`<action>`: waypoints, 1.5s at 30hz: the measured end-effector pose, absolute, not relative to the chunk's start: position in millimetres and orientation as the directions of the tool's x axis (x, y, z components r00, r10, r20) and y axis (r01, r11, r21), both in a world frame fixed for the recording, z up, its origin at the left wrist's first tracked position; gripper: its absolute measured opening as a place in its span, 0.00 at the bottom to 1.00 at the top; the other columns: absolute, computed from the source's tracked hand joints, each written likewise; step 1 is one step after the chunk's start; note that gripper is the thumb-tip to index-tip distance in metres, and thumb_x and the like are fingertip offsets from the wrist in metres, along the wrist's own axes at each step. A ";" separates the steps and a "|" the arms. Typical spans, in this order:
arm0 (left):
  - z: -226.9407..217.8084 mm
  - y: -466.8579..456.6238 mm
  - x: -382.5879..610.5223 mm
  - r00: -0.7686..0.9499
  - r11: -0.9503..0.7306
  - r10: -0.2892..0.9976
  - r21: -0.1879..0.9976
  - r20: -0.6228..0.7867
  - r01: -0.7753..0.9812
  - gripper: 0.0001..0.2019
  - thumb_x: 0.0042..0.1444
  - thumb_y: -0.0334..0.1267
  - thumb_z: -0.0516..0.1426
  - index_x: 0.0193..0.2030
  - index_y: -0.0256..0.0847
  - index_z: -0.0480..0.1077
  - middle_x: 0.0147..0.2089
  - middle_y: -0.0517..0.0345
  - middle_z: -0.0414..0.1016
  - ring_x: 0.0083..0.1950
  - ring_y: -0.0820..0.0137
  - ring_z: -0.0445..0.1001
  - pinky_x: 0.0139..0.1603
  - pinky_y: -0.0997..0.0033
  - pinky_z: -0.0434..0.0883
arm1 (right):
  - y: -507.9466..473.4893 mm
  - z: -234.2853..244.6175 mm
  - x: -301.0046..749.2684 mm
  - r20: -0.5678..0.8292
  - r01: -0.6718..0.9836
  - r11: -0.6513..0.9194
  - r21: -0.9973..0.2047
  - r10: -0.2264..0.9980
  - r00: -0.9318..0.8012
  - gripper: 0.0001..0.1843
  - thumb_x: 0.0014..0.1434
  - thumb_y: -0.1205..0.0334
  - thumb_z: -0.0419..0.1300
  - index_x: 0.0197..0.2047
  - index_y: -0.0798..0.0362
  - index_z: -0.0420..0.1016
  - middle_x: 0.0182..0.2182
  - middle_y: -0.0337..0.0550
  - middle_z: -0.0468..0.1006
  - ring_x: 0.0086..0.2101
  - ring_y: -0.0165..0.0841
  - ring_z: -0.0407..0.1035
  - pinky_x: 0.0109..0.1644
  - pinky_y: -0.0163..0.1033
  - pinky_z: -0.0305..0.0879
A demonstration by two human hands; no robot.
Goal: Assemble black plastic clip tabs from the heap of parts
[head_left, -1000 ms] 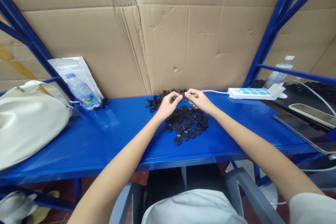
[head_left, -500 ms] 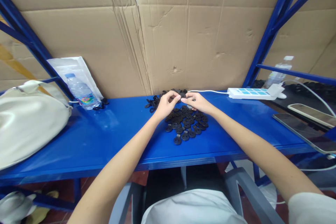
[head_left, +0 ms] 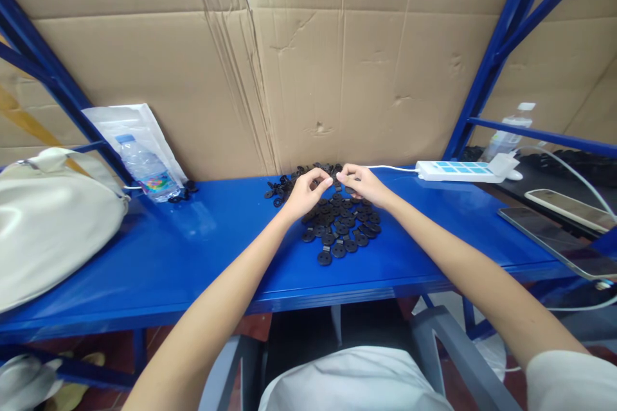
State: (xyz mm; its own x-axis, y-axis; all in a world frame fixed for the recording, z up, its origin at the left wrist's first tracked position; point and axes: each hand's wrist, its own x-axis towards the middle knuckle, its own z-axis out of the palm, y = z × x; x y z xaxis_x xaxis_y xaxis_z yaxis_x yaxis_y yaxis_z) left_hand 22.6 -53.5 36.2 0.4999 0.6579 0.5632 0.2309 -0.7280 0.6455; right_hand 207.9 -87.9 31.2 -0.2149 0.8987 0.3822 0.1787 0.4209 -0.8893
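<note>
Hands parted; black discs (maybe rubber).

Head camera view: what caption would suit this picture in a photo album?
A left hand and a right hand reach over small black discs on a blue metal shelf.

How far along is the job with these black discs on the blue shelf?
Roughly midway at best; the count can't be told. Looks done: a spread of black two-holed discs on the blue metal shelf. In hand: the left hand and right hand pinch something too small to make out. Left: a heap of small black parts behind the hands.
</note>
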 end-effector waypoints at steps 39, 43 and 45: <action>42.0 -62.3 22.7 0.618 -0.646 0.673 0.729 0.406 0.225 0.14 0.58 0.46 0.51 0.28 0.38 0.66 0.29 0.62 0.66 0.33 0.73 0.64 0.39 0.72 0.63 | -86.5 28.8 212.9 0.255 0.030 0.288 -0.957 0.888 -0.384 0.21 0.52 0.46 0.65 0.29 0.52 0.62 0.20 0.28 0.53 0.18 0.21 0.45 0.20 0.27 0.40; 41.4 -62.2 22.2 0.624 -0.646 0.671 0.729 0.400 0.227 0.14 0.58 0.46 0.51 0.29 0.38 0.66 0.29 0.62 0.67 0.34 0.72 0.65 0.40 0.72 0.64 | -86.8 29.4 212.0 0.265 -0.020 0.281 -0.960 0.878 -0.398 0.20 0.52 0.47 0.65 0.28 0.52 0.62 0.19 0.28 0.55 0.17 0.20 0.45 0.19 0.28 0.39; 40.8 -61.4 21.8 0.625 -0.648 0.669 0.728 0.402 0.225 0.14 0.58 0.46 0.51 0.29 0.38 0.66 0.29 0.62 0.67 0.34 0.72 0.65 0.40 0.72 0.64 | -87.5 30.3 211.1 0.267 -0.029 0.278 -0.960 0.878 -0.397 0.21 0.51 0.47 0.66 0.27 0.52 0.61 0.18 0.28 0.56 0.17 0.20 0.45 0.19 0.28 0.39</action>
State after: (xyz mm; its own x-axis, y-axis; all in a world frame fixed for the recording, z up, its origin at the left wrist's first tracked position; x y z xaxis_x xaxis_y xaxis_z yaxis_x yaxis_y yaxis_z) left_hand 21.8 -61.4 40.8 0.6253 0.6687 0.4022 0.2248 -0.6479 0.7278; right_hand 211.1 -87.5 30.3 -0.3969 0.8783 0.2666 -0.0285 0.2785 -0.9600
